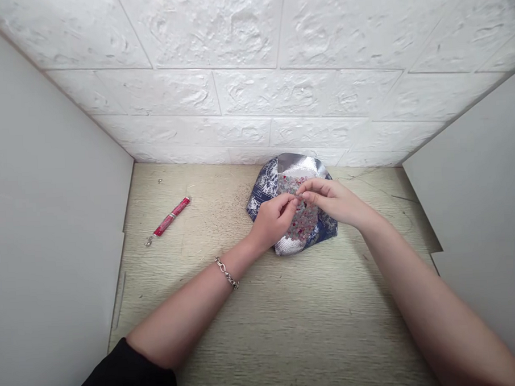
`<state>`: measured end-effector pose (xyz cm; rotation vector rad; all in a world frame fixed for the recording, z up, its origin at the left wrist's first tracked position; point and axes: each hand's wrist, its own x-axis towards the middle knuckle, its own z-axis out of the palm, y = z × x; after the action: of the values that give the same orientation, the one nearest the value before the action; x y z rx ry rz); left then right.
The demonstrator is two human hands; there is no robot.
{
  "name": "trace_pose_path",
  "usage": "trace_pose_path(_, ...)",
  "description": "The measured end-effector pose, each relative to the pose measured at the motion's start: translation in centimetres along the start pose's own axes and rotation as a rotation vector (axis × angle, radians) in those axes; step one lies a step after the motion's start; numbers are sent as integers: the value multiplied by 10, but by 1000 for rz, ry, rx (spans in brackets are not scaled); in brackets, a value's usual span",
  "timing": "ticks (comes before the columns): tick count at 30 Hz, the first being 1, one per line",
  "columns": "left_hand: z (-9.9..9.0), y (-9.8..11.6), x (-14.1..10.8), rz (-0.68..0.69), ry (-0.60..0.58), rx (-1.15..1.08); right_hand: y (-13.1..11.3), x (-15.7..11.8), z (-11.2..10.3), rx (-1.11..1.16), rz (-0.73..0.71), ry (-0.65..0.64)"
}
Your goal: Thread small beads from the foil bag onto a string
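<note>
Many small beads point(304, 222), clear, pinkish and red, lie in a heap on the silver inner side of a folded blue-and-white patterned pouch point(263, 187). Above the heap, my left hand point(275, 215) is closed with thumb and forefinger pinched together. My right hand point(328, 198) comes in from the right, its thumb and forefinger also pinched, with the tips meeting those of the left. Whatever sits between the fingertips is too small to make out.
A red tube-like item point(172, 217) with a metal clasp at its lower end lies on the wooden tabletop point(263, 323) to the left. White panels point(49, 213) stand on both sides, and a white brick-patterned wall point(244, 91) closes the back.
</note>
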<state>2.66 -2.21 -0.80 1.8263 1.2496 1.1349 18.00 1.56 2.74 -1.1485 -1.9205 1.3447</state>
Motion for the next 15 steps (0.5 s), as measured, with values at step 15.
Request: trace_pose_path(15, -1, 3, 0, -21, -14, 20, 0, 0, 1, -143, -40, -4)
